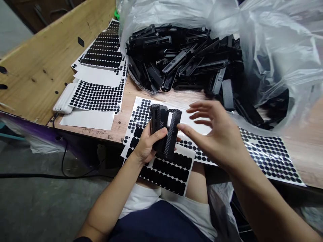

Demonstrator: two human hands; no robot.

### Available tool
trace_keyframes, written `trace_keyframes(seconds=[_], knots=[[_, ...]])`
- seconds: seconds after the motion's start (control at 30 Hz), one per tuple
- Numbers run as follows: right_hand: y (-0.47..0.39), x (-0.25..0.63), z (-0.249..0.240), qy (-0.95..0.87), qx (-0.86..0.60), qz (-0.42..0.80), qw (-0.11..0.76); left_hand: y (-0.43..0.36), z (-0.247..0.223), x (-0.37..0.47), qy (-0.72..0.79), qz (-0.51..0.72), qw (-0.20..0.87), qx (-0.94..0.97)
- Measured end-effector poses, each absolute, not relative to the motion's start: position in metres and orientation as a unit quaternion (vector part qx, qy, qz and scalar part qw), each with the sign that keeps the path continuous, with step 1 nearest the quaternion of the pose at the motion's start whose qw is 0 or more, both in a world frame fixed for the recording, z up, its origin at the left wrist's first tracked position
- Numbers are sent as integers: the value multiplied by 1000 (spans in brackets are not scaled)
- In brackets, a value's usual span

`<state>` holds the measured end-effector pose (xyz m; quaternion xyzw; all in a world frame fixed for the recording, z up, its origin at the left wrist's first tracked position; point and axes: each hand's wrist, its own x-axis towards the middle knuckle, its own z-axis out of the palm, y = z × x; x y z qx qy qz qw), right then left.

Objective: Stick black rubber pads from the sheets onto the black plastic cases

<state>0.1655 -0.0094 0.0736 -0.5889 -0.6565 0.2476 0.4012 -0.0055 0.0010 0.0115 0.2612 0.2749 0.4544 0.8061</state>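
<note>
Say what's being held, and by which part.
Black parts, gripped around their lower halves by the left hand, thumb in front. The right hand is open, thumb beside them.

Black pieces, at least two, in our left hand [148, 143] | we see the right piece [172, 134]: long, narrow, weave-patterned, rounded corners | left piece [156, 119]: dark, with a ribbed recessed strip, partly covered by our thumb | both lengthwise away from us, side by side, overlapping at the near end, above dotted sheets [166, 171]
</note>
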Motion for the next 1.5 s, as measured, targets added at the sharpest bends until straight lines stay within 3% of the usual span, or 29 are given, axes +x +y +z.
trace_keyframes(seconds=[0.17, 0.37, 0.67, 0.8, 0.93, 1.07, 1.5], knots=[[-9, 160, 44, -643, -600, 223, 421, 5, 9, -10, 280, 466, 810, 220], [-20, 159, 8, -785, -522, 204, 266, 17, 20, -36, 258, 505, 818, 99], [-20, 160, 19, -782, -495, 217, 311, 14, 8, -27, 259, 493, 794, 242], [-19, 161, 48, -746, -413, 345, 394, 15, 6, -30, 243, 480, 810, 233], [4, 159, 74, -546, -495, 468, 487, 15, 4, -33, 247, 461, 814, 251], [29, 152, 84, -486, -515, 561, 428, 14, 4, -33, 251, 456, 811, 269], [28, 146, 85, -521, -499, 561, 407, 14, 1, -34, 235, 456, 816, 265]])
